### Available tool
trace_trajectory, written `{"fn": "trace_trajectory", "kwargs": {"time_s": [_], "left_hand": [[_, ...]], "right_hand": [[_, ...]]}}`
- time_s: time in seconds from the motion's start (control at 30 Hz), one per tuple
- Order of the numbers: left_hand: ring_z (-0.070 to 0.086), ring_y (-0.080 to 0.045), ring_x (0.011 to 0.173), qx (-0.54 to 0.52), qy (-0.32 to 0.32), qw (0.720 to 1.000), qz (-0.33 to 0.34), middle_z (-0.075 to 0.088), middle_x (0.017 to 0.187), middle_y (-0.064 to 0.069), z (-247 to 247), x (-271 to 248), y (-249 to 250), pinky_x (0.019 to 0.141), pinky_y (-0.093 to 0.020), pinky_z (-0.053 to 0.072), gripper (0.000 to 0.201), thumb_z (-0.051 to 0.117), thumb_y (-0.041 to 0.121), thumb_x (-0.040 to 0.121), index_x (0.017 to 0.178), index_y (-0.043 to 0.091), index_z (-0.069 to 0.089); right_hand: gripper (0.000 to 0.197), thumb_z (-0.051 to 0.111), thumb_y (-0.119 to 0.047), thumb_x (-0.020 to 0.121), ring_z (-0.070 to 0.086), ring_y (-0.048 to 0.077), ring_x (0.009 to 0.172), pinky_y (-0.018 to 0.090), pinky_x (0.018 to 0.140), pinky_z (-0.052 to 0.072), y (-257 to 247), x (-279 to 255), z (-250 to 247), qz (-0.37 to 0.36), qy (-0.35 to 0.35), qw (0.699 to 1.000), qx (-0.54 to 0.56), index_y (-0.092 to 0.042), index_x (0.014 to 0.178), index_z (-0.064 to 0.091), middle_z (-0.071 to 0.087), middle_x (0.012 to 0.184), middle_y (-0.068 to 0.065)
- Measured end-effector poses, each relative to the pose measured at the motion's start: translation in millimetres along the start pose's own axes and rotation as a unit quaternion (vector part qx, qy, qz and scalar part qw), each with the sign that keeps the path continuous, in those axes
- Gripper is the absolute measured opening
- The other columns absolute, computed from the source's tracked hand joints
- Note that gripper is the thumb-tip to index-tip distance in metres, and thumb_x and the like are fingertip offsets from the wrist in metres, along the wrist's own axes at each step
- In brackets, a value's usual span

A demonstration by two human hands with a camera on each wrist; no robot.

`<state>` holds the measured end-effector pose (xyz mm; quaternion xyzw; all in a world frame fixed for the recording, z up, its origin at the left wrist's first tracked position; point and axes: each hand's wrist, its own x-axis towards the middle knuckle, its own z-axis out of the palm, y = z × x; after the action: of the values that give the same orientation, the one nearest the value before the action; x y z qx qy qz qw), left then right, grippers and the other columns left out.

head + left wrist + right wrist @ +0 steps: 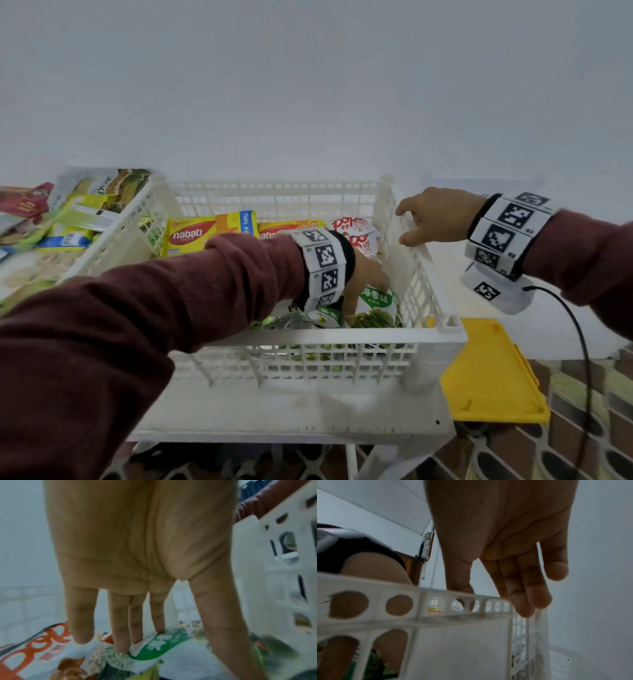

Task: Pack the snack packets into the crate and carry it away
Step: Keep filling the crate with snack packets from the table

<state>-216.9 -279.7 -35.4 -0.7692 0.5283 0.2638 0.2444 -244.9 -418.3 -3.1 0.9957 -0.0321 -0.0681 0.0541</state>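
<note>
A white lattice crate [342,337] [274,574] [436,608] stands on a white table. Inside lie two yellow Nabati packets [205,233], red-and-white packets [356,233] [34,649] and a green-and-white packet [376,301] [159,646]. My left hand [356,308] [154,642] reaches down into the crate's right side, fingers straight, their tips touching the green-and-white packet. My right hand [406,224] [496,601] holds the crate's right rim, thumb inside the wall and fingers over the outside.
A heap of loose snack packets [68,219] lies left of the crate against its wall. A yellow lid [489,370] sits low beside the table's right corner. A black cable [582,342] hangs from my right wrist. A plain wall stands close behind.
</note>
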Motion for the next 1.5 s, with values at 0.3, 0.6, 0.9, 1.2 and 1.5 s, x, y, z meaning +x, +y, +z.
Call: {"fn": "trace_trajectory", "kwargs": {"time_s": [0.3, 0.6, 0.9, 1.2, 1.5], "left_hand": [[0.046, -0.032, 0.12, 0.053, 0.079, 0.995, -0.035, 0.03, 0.141, -0.018, 10, 14, 16, 0.073, -0.031, 0.036, 0.086, 0.065, 0.034, 0.084, 0.144, 0.007, 0.01], [0.05, -0.013, 0.089, -0.223, 0.241, 0.943, -0.05, 0.059, 0.112, -0.003, -16, -56, -53, 0.071, -0.018, 0.039, 0.041, 0.062, 0.035, 0.085, 0.117, 0.01, 0.057], [0.05, -0.011, 0.074, -0.218, 0.103, 0.957, -0.163, 0.055, 0.093, 0.001, 51, -84, -121, 0.06, -0.02, 0.038, 0.038, 0.063, 0.035, 0.085, 0.115, 0.013, 0.055], [0.047, -0.021, 0.081, -0.122, 0.041, 0.979, -0.157, 0.053, 0.092, -0.006, 97, -55, -115, 0.061, -0.027, 0.039, 0.05, 0.059, 0.041, 0.086, 0.114, -0.001, 0.058], [0.053, -0.02, 0.071, -0.229, 0.119, 0.961, -0.101, 0.056, 0.081, -0.003, 85, -83, -137, 0.063, -0.029, 0.046, 0.029, 0.064, 0.028, 0.086, 0.096, 0.003, 0.051]], "right_hand": [[0.059, 0.055, -0.044, 0.086, 0.055, 0.024, 0.105, 0.029, 0.073, 0.037, -2, -1, -3, -0.001, -0.009, 1.0, -0.021, -0.016, 0.135, 0.04, 0.047, 0.089, -0.001], [0.06, 0.059, -0.047, 0.084, 0.058, 0.011, 0.069, 0.024, 0.066, 0.043, -19, 7, -36, -0.014, -0.119, 0.991, -0.062, -0.016, 0.133, 0.044, 0.061, 0.082, -0.003], [0.039, 0.068, -0.02, 0.082, 0.055, 0.02, 0.079, 0.023, 0.069, 0.043, -122, 49, -52, -0.181, -0.125, 0.975, -0.029, -0.01, 0.118, 0.06, 0.064, 0.094, 0.006], [0.025, 0.063, -0.03, 0.085, 0.054, 0.021, 0.07, 0.028, 0.069, 0.043, -164, 72, 17, -0.151, -0.268, 0.943, -0.129, -0.005, 0.08, 0.064, 0.062, 0.078, 0.008], [0.037, 0.072, -0.022, 0.079, 0.056, 0.029, 0.088, 0.033, 0.078, 0.047, -152, 74, 6, -0.171, -0.281, 0.944, 0.011, -0.013, 0.11, 0.055, 0.06, 0.1, 0.011]]}}
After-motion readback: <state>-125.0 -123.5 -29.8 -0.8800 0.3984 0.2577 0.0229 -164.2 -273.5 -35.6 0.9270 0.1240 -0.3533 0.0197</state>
